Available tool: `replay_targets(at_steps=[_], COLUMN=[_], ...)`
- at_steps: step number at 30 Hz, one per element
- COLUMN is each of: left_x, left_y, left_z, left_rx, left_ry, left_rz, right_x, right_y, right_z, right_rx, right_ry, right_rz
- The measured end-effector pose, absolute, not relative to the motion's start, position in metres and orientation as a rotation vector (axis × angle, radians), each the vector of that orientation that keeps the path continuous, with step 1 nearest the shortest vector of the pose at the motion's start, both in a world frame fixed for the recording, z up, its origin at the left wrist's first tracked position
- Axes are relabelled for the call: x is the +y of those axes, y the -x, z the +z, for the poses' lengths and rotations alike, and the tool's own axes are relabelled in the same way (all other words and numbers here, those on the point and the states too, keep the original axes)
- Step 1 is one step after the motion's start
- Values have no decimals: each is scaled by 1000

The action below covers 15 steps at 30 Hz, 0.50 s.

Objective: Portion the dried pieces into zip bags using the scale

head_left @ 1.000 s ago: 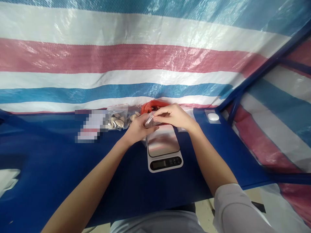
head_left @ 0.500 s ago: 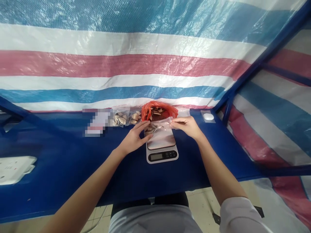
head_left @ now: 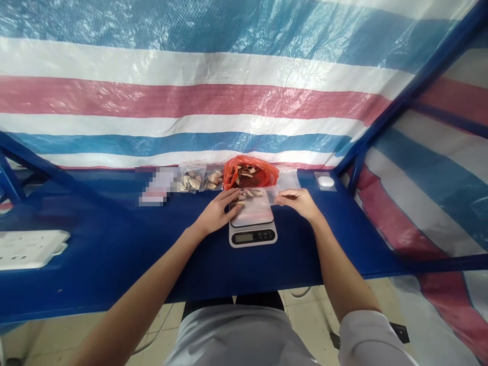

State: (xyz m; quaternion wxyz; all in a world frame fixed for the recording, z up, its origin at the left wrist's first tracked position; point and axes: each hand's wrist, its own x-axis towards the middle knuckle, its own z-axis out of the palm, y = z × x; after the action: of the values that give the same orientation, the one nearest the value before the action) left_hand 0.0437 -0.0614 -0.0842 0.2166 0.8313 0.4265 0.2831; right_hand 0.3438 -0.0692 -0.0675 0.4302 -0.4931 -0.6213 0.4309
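A clear zip bag [head_left: 253, 205] with several pale brown shell-like pieces in it lies over the plate of a white kitchen scale [head_left: 253, 239]. My left hand [head_left: 214, 212] holds the bag's left end, thumb in front and fingers behind. At the right end, my right hand [head_left: 299, 201] pinches a corner of the plastic between thumb and forefinger. Just behind the scale stands an orange-red plastic bag [head_left: 269, 170], its mouth wide, with more of these brown pieces inside. The scale's display is too dim to read.
Filled clear bags, one [head_left: 190, 180] beside another [head_left: 213, 179], lie left of the orange-red bag. A small bag with a white oval item [head_left: 325, 181] is at the back right. On the left is a white power strip [head_left: 34, 249]. Striped sheeting [head_left: 213, 101] hangs behind the blue table [head_left: 133, 254].
The zip bag now lies flatter over the scale, its pieces showing more plainly. My right hand has shifted slightly right. The camera view has moved a little.
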Motion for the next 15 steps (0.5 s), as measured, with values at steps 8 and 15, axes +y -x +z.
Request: replay_targets(at_steps=[8, 15], left_x=[-65, -69], left_y=[-20, 7], left_z=[-84, -101], left_rx=[1272, 1485], left_ry=[-2311, -2466], left_rz=[914, 764], right_x=[-68, -81], right_y=[-368, -363], right_z=[-77, -80], right_rx=[-1497, -1923], right_ry=[1294, 1731], right_rz=[955, 128])
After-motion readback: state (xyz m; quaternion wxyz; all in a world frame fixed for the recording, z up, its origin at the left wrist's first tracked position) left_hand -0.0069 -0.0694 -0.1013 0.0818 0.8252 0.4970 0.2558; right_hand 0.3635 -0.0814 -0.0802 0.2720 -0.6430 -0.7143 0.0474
